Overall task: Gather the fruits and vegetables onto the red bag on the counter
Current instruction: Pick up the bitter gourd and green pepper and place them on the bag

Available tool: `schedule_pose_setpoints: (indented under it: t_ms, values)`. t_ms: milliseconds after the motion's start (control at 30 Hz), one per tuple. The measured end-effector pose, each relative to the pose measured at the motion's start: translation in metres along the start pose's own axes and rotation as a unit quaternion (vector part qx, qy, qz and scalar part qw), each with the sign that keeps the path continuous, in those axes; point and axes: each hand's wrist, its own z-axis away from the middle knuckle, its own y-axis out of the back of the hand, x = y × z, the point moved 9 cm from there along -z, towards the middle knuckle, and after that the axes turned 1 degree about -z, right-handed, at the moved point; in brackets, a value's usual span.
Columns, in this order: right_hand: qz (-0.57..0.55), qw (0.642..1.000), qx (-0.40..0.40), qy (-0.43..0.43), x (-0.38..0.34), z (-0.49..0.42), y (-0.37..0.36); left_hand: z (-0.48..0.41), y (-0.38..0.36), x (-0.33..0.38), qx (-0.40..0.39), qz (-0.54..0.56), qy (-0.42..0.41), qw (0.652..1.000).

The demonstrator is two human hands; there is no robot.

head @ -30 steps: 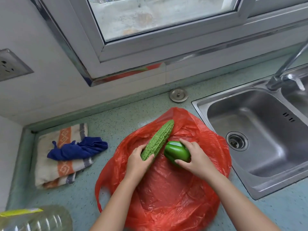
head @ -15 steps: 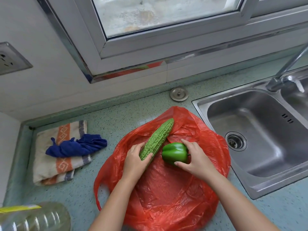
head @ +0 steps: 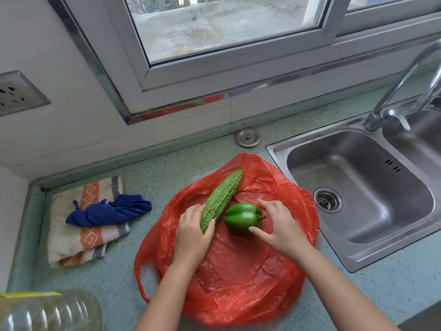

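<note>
A crumpled red plastic bag (head: 241,278) lies flat on the speckled green counter (head: 167,163). On it lies a bumpy green bitter gourd (head: 223,197), slanting up to the right. My left hand (head: 192,235) is wrapped around its lower end. Right beside it a shiny green bell pepper (head: 242,218) lies on the bag, stem pointing right. My right hand (head: 280,226) cups the pepper from the right, thumb and fingers touching it.
A steel sink (head: 358,192) with its tap (head: 403,75) is just right of the bag. A striped towel (head: 78,235) with a blue cloth (head: 109,210) lies to the left. A clear plastic bottle (head: 50,311) sits at the bottom left, a metal sink plug (head: 248,137) near the wall.
The pepper has turned a little on the bag so its stem now shows on the right. My right hand's fingers have loosened and spread around it. The left hand stays on the gourd.
</note>
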Motion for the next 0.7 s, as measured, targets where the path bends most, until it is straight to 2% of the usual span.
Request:
schedule_pose_setpoints:
  t_ms: [200,433,700]
  values:
    - [0.059,0.996,0.067,0.032,-0.018,0.029,0.026,0.022,0.011,0.040,0.009,0.011,-0.054,0.998]
    - [0.118,0.979,0.163,0.040,-0.035,0.081,0.056,0.056,0.022,0.098,0.028,-0.027,-0.165,0.985]
    - [0.155,0.962,0.222,-0.028,-0.018,0.162,0.070,0.104,-0.003,0.145,-0.004,-0.021,-0.275,0.961]
